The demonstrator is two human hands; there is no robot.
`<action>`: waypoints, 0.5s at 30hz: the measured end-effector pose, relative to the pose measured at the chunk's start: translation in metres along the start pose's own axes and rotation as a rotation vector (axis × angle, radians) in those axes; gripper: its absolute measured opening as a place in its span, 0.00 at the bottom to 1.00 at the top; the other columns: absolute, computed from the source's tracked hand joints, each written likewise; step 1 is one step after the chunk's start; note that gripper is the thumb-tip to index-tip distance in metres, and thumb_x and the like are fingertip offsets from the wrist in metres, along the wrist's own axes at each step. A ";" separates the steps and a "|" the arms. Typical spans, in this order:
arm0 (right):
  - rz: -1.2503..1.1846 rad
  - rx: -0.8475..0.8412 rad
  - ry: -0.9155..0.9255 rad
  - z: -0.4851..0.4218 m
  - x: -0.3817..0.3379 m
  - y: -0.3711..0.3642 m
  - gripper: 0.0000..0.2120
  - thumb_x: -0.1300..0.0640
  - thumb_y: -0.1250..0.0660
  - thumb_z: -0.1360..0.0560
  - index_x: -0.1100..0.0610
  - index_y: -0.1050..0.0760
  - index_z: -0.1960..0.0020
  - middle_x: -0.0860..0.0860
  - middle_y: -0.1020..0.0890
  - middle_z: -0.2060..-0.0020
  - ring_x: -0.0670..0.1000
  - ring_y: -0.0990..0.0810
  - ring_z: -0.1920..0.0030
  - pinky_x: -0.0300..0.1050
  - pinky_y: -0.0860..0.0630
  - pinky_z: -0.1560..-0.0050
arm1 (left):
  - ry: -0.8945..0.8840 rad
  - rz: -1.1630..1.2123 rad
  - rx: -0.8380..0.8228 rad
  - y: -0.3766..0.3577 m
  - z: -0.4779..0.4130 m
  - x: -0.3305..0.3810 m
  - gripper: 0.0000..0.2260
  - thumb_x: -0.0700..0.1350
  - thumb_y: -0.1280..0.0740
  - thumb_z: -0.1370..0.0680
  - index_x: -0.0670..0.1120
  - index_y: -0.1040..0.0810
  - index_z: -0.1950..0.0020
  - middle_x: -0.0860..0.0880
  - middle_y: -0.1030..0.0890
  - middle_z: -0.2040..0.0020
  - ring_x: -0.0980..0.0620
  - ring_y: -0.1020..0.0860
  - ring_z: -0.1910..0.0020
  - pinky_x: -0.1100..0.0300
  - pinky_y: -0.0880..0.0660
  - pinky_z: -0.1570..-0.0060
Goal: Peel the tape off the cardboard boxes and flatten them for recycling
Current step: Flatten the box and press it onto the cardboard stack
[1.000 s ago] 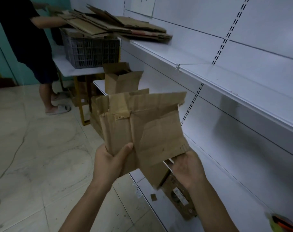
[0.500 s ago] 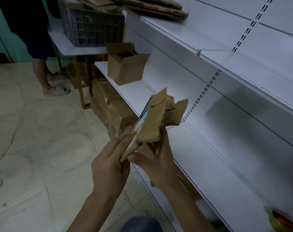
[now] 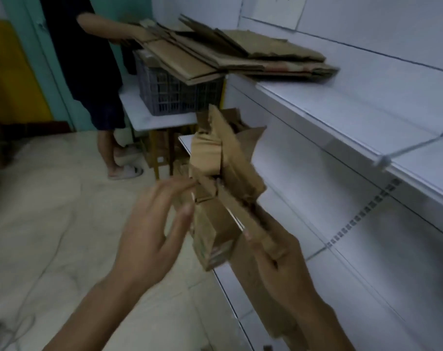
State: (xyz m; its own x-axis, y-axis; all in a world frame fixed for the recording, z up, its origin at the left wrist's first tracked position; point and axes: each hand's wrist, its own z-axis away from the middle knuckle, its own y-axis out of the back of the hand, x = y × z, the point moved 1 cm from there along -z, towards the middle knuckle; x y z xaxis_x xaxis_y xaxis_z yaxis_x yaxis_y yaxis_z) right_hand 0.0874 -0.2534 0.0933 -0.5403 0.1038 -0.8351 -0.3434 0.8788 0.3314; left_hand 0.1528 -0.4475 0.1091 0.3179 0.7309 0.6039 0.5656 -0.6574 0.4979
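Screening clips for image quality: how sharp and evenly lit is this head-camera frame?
Head view: dim, flat indoor light, no glare; whole frame soft; motion blur worst on the left hand and the folded cardboard that the right hand grips.

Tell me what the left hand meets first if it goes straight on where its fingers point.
The cardboard, gripped by the right hand. The left hand looks nearly against its near face; blur hides whether they touch.
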 end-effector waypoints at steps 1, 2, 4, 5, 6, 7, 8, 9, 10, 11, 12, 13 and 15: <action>-0.047 0.000 -0.050 -0.015 0.000 0.002 0.18 0.66 0.36 0.22 0.48 0.27 0.37 0.32 0.19 0.49 0.35 0.21 0.47 0.29 0.25 0.49 | -0.003 -0.024 0.076 0.009 -0.025 -0.003 0.13 0.52 0.44 0.20 0.56 0.28 0.37 0.55 0.30 0.35 0.62 0.32 0.36 0.68 0.33 0.40; -0.096 -0.002 -0.083 -0.030 0.002 0.005 0.16 0.66 0.35 0.23 0.50 0.25 0.40 0.33 0.17 0.54 0.35 0.19 0.52 0.28 0.25 0.54 | 0.004 -0.037 0.115 0.016 -0.049 -0.010 0.12 0.51 0.44 0.20 0.54 0.26 0.39 0.53 0.30 0.36 0.62 0.32 0.35 0.71 0.35 0.39; -0.102 0.044 -0.072 -0.049 0.005 0.012 0.09 0.56 0.29 0.26 0.48 0.20 0.47 0.37 0.16 0.60 0.37 0.18 0.59 0.29 0.24 0.58 | 0.015 -0.002 0.094 0.021 -0.094 -0.018 0.11 0.51 0.44 0.19 0.54 0.25 0.42 0.52 0.30 0.37 0.63 0.33 0.34 0.75 0.37 0.40; -0.086 0.075 -0.057 -0.058 0.006 0.016 0.05 0.53 0.27 0.29 0.44 0.18 0.55 0.36 0.17 0.65 0.37 0.18 0.63 0.28 0.24 0.61 | -0.007 -0.008 0.056 0.020 -0.111 -0.022 0.11 0.51 0.44 0.19 0.55 0.25 0.42 0.53 0.30 0.37 0.65 0.34 0.35 0.77 0.37 0.42; -0.052 0.115 -0.041 -0.066 0.009 0.022 0.07 0.54 0.25 0.30 0.44 0.18 0.64 0.36 0.19 0.70 0.37 0.19 0.68 0.26 0.26 0.66 | -0.031 -0.018 0.019 0.019 -0.126 -0.026 0.10 0.51 0.43 0.19 0.55 0.25 0.42 0.54 0.30 0.37 0.67 0.34 0.35 0.77 0.37 0.42; -0.024 0.154 -0.036 -0.077 0.006 0.026 0.09 0.56 0.25 0.31 0.45 0.19 0.67 0.37 0.19 0.73 0.38 0.20 0.71 0.26 0.27 0.69 | -0.067 -0.045 -0.017 0.018 -0.141 -0.031 0.10 0.51 0.42 0.20 0.56 0.25 0.42 0.56 0.31 0.37 0.69 0.34 0.36 0.78 0.37 0.43; -0.030 0.179 -0.036 -0.085 0.009 0.030 0.07 0.54 0.25 0.30 0.44 0.18 0.64 0.40 0.18 0.71 0.41 0.18 0.69 0.28 0.26 0.69 | -0.093 -0.084 -0.047 0.017 -0.155 -0.034 0.10 0.53 0.41 0.21 0.56 0.25 0.41 0.58 0.31 0.37 0.71 0.35 0.38 0.78 0.36 0.44; -0.070 0.193 -0.047 -0.095 0.008 0.034 0.06 0.52 0.25 0.30 0.41 0.17 0.62 0.42 0.16 0.68 0.44 0.17 0.67 0.31 0.24 0.67 | -0.124 -0.135 -0.065 0.017 -0.167 -0.039 0.12 0.55 0.41 0.22 0.56 0.24 0.42 0.59 0.32 0.38 0.73 0.35 0.40 0.77 0.34 0.47; -0.110 0.208 -0.052 -0.104 0.013 0.038 0.08 0.53 0.26 0.31 0.39 0.17 0.61 0.43 0.15 0.66 0.45 0.16 0.64 0.33 0.22 0.66 | -0.127 -0.162 -0.081 0.017 -0.177 -0.044 0.13 0.58 0.41 0.22 0.56 0.24 0.43 0.60 0.32 0.38 0.72 0.34 0.41 0.74 0.32 0.49; -0.160 0.235 -0.072 -0.114 0.012 0.041 0.10 0.55 0.28 0.33 0.39 0.17 0.61 0.43 0.15 0.65 0.45 0.15 0.62 0.34 0.22 0.66 | -0.128 -0.174 -0.088 0.017 -0.187 -0.049 0.13 0.60 0.41 0.23 0.56 0.24 0.45 0.60 0.32 0.39 0.70 0.32 0.43 0.70 0.30 0.50; -0.186 0.254 -0.075 -0.122 0.014 0.044 0.08 0.54 0.28 0.34 0.40 0.16 0.61 0.43 0.15 0.64 0.45 0.15 0.62 0.34 0.22 0.67 | -0.115 -0.182 -0.093 0.017 -0.195 -0.050 0.13 0.62 0.41 0.24 0.58 0.24 0.48 0.61 0.32 0.39 0.68 0.31 0.43 0.66 0.29 0.50; -0.201 0.265 -0.090 -0.131 0.010 0.046 0.03 0.48 0.27 0.35 0.41 0.16 0.61 0.43 0.14 0.63 0.45 0.15 0.63 0.34 0.22 0.68 | -0.111 -0.185 -0.090 0.017 -0.205 -0.050 0.13 0.65 0.42 0.25 0.60 0.25 0.50 0.61 0.32 0.40 0.66 0.30 0.43 0.63 0.29 0.50; -0.225 0.248 -0.044 -0.147 0.007 0.052 0.13 0.36 0.25 0.40 0.40 0.17 0.58 0.43 0.14 0.61 0.46 0.15 0.62 0.34 0.22 0.68 | -0.057 -0.153 -0.113 0.018 -0.225 -0.048 0.13 0.69 0.43 0.28 0.64 0.27 0.53 0.61 0.32 0.42 0.64 0.30 0.45 0.61 0.28 0.50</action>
State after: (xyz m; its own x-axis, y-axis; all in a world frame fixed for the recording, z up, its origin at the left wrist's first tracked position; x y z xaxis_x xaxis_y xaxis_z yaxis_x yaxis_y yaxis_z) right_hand -0.0470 -0.2759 0.1692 -0.4367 -0.0902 -0.8951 -0.2497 0.9680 0.0243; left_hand -0.0238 -0.5358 0.2292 0.2793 0.8310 0.4810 0.5223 -0.5518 0.6501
